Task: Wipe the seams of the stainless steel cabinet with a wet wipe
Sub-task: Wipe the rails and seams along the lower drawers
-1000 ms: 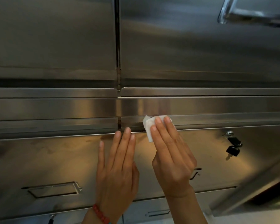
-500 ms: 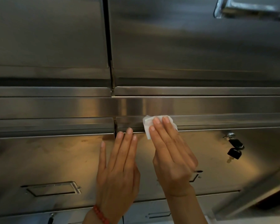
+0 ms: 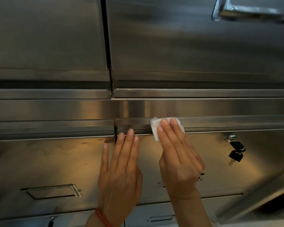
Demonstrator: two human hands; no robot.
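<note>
Brushed steel fills the whole view: the stainless steel cabinet [image 3: 195, 51] rises in two upper doors split by a dark vertical seam [image 3: 107, 46], with a chrome handle [image 3: 249, 9] at the far upper right. Below the doors run horizontal bands of folded steel, and under those lie two drawer fronts, parted by a short vertical gap [image 3: 115, 130] in line with the seam above.

At the top lip of the right drawer front, the right hand [image 3: 179, 159] lies flat with its fingers straight and close together, pressing a white wet wipe [image 3: 155, 126] against the metal. The wipe is bunched under the fingertips and sits across the horizontal seam [image 3: 220, 132] where the lip meets the drawer face, its left corner sticking out beyond the index finger.

Just left of it, apart from the wipe, the left hand [image 3: 121, 171] rests open and flat on the same drawer front, fingers extended upward, the tips reaching the horizontal seam beside the short vertical gap. It holds nothing. A red bead bracelet [image 3: 103, 217] circles its wrist at the near edge.

On the right drawer face a lock [image 3: 230, 138] carries a bunch of black-headed keys [image 3: 235, 153] hanging down. A recessed pull [image 3: 51, 191] is set into the left drawer front, low and to the left, and a further drawer row shows along the near edge
</note>
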